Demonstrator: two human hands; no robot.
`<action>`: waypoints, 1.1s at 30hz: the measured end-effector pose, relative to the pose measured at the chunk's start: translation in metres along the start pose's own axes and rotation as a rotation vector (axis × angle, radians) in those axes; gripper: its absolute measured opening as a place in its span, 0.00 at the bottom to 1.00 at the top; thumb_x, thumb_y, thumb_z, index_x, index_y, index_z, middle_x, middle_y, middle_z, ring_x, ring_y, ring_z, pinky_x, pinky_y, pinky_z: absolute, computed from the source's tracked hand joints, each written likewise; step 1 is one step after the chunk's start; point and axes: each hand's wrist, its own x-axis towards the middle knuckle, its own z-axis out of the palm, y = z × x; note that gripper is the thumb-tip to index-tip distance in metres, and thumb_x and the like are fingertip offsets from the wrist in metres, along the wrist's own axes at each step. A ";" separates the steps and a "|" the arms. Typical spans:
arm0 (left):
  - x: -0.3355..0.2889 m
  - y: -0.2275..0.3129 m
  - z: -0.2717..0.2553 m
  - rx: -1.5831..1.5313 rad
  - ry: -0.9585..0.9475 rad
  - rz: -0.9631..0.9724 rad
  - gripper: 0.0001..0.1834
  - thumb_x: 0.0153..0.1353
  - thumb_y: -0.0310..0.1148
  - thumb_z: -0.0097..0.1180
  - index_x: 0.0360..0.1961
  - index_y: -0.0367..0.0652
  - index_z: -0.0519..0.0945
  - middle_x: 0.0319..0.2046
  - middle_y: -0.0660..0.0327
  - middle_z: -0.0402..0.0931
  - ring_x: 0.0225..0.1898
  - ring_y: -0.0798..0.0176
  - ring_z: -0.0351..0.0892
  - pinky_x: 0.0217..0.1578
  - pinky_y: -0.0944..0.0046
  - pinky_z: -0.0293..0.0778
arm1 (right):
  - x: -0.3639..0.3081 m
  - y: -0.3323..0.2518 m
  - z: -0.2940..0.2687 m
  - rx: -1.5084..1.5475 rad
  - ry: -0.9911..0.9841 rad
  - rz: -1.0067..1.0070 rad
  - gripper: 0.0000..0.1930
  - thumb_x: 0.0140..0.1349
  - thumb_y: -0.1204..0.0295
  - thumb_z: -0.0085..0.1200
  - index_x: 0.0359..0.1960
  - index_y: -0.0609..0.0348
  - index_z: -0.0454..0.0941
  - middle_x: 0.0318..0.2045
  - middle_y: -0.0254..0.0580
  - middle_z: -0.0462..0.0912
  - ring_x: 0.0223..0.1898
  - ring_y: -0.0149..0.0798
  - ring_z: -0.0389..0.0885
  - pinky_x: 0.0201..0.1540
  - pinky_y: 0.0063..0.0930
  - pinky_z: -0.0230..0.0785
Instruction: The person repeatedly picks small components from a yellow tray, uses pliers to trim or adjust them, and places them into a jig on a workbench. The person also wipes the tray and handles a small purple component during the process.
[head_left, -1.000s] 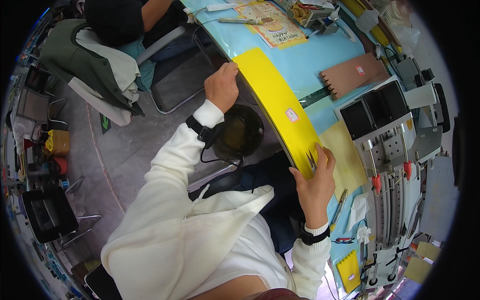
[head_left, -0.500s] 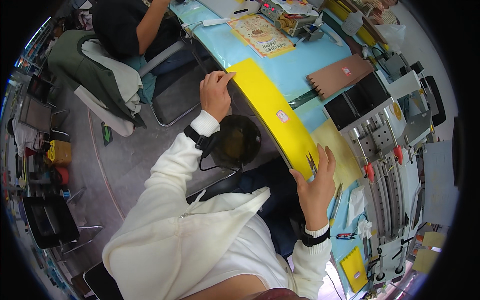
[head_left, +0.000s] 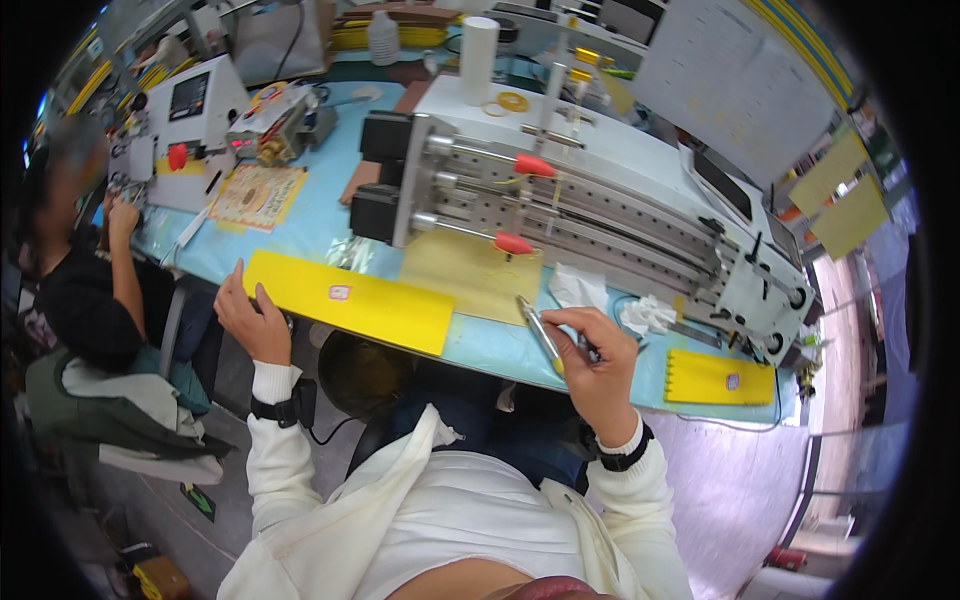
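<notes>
A long yellow strip [head_left: 350,300] with a small pale label lies along the table's near edge. At its left end is my left hand [head_left: 255,318], thumb and fingers apart at the corner. My right hand [head_left: 598,365] is right of the strip, fingers curled in a pinch at a slim silver tool [head_left: 540,333] with a yellowish end. Something dark shows between those fingers; what it is I cannot make out. Beneath the tool's tip is a tan sheet [head_left: 470,275].
Behind the strip stands a metal machine with rails [head_left: 600,215] and red-tipped rods. Crumpled white tissue [head_left: 580,285] and a yellow notched-edge piece [head_left: 720,378] lie to the right. A person [head_left: 90,270] sits at the far left beside a decorated card [head_left: 258,197].
The view has turned right toward the machine. My right hand has moved off the strip's right end to the silver tool, and its fingers have curled. The pointed metal blades no longer show on the strip.
</notes>
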 end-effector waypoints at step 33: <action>-0.017 0.537 0.041 -1.113 -0.826 0.733 0.11 0.61 0.33 0.61 0.41 0.38 0.83 0.33 0.54 0.85 0.35 0.52 0.84 0.37 0.56 0.77 | 0.006 0.122 -0.263 -0.805 0.493 -0.008 0.33 0.58 0.79 0.57 0.66 0.52 0.62 0.33 0.42 0.87 0.35 0.54 0.85 0.35 0.45 0.75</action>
